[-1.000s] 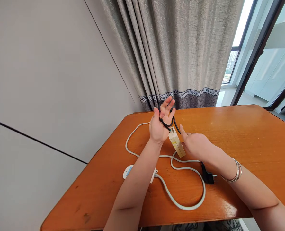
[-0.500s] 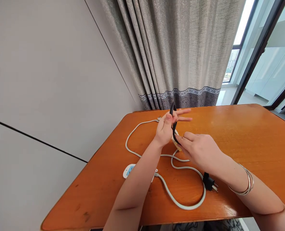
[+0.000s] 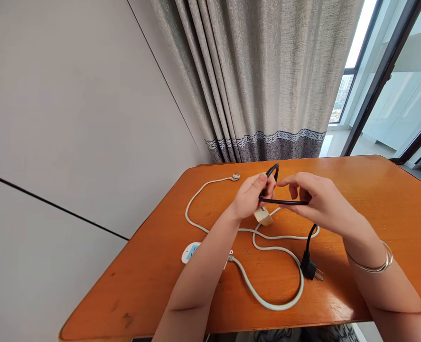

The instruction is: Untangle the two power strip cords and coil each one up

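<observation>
My left hand (image 3: pixel 251 194) is closed around a looped bundle of black power cord (image 3: pixel 285 202), held above the table. A loop of the cord sticks up past its fingers. To the right, my right hand (image 3: pixel 313 199) has the cord running into it near the thumb, its index finger stretched toward the left hand. From under the right hand the cord hangs down to a black plug (image 3: pixel 308 267) with metal prongs. Beneath the left hand lies a cream-coloured block (image 3: pixel 263 216). The left forearm partly covers a white power strip (image 3: pixel 190 252) with blue sockets.
A white cable (image 3: pixel 272 306) curves over the orange wooden table (image 3: pixel 142 285). Another white plug (image 3: pixel 235 176) lies near the back edge. A grey curtain (image 3: pixel 267 71) hangs behind the table, and a pale wall (image 3: pixel 71 118) stands at the left.
My right hand has moved up and right, drawing a stretch of black cord out sideways. My left hand's outstretched fingers have curled in around the loops. The black plug has shifted slightly.
</observation>
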A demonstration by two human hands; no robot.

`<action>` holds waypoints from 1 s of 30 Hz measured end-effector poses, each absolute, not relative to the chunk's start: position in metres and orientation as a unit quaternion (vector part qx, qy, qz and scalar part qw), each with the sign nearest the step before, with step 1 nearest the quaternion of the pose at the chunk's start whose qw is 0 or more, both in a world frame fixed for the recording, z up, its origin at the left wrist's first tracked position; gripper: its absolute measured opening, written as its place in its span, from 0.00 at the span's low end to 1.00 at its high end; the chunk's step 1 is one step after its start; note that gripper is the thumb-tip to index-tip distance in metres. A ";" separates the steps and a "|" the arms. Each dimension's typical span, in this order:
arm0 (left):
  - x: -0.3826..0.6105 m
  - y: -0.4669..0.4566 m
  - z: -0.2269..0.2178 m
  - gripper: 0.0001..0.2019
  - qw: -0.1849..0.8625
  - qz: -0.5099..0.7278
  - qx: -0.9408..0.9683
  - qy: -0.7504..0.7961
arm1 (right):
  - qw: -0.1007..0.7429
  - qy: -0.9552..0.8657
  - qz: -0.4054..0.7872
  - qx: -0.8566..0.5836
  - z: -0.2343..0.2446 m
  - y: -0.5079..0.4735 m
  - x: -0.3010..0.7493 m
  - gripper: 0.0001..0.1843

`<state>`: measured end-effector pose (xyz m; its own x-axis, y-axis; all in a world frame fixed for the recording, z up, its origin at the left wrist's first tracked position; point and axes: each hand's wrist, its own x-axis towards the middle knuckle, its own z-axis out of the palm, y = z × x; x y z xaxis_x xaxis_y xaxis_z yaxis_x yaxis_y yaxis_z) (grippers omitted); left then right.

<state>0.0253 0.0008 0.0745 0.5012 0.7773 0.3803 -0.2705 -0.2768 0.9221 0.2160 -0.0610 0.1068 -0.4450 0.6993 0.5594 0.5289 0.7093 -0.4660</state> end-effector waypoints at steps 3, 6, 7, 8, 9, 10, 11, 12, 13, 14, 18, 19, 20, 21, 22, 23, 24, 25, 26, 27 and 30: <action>0.025 0.006 0.077 0.31 0.610 0.481 0.602 0.184 | 0.301 -0.852 0.259 -0.342 0.113 -0.055 0.235 0.14; 0.025 0.006 0.079 0.30 0.644 0.468 0.575 0.189 | 0.357 -0.816 0.324 -0.318 0.112 -0.046 0.241 0.16; 0.025 0.005 0.080 0.30 0.655 0.458 0.572 0.183 | 0.406 -0.793 0.326 -0.315 0.109 -0.042 0.239 0.16; 0.025 0.004 0.080 0.30 0.667 0.447 0.571 0.172 | 0.453 -0.770 0.323 -0.313 0.106 -0.038 0.236 0.16; 0.025 0.002 0.080 0.30 0.680 0.434 0.569 0.161 | 0.493 -0.749 0.316 -0.311 0.103 -0.033 0.231 0.15; 0.025 0.001 0.081 0.31 0.693 0.420 0.566 0.151 | 0.523 -0.732 0.305 -0.313 0.099 -0.028 0.227 0.14; 0.024 0.000 0.081 0.31 0.707 0.407 0.561 0.144 | 0.544 -0.720 0.291 -0.317 0.094 -0.024 0.222 0.14; 0.024 0.000 0.081 0.32 0.720 0.396 0.553 0.141 | 0.558 -0.714 0.276 -0.320 0.090 -0.019 0.218 0.14; 0.023 0.000 0.081 0.32 0.731 0.389 0.542 0.141 | 0.567 -0.712 0.260 -0.323 0.085 -0.016 0.213 0.14; 0.023 0.001 0.082 0.33 0.741 0.385 0.532 0.142 | 0.570 -0.713 0.246 -0.326 0.081 -0.013 0.210 0.14; 0.021 0.006 0.079 0.36 0.755 0.393 0.505 0.144 | 0.550 -0.724 0.248 -0.334 0.068 -0.007 0.201 0.20; 0.021 0.007 0.078 0.37 0.752 0.397 0.506 0.141 | 0.543 -0.724 0.259 -0.337 0.066 -0.007 0.200 0.21; 0.020 0.008 0.077 0.37 0.748 0.401 0.511 0.136 | 0.538 -0.723 0.269 -0.341 0.065 -0.007 0.199 0.23; 0.020 0.009 0.075 0.36 0.742 0.405 0.520 0.127 | 0.536 -0.720 0.276 -0.344 0.064 -0.007 0.198 0.23; 0.019 0.010 0.074 0.35 0.735 0.407 0.531 0.115 | 0.537 -0.717 0.280 -0.346 0.063 -0.007 0.198 0.24; 0.019 0.011 0.073 0.34 0.729 0.407 0.541 0.103 | 0.539 -0.714 0.281 -0.348 0.062 -0.007 0.198 0.24; 0.019 0.011 0.073 0.32 0.726 0.405 0.548 0.092 | 0.542 -0.711 0.281 -0.349 0.062 -0.007 0.197 0.25; 0.019 0.011 0.073 0.30 0.726 0.403 0.551 0.084 | 0.544 -0.708 0.280 -0.351 0.061 -0.006 0.197 0.25; 0.019 0.011 0.073 0.28 0.729 0.400 0.550 0.078 | 0.546 -0.706 0.279 -0.354 0.060 -0.006 0.197 0.25; 0.020 0.011 0.073 0.26 0.734 0.397 0.546 0.076 | 0.547 -0.704 0.278 -0.356 0.059 -0.005 0.197 0.25; 0.020 0.011 0.075 0.22 0.743 0.394 0.535 0.083 | 0.546 -0.705 0.261 -0.370 0.057 -0.002 0.197 0.26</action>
<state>0.0201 0.0107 0.0750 0.6751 0.6747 0.2984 -0.4968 0.1167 0.8600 0.1970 -0.0019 0.0567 -0.1309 0.8067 0.5763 0.2367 0.5899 -0.7720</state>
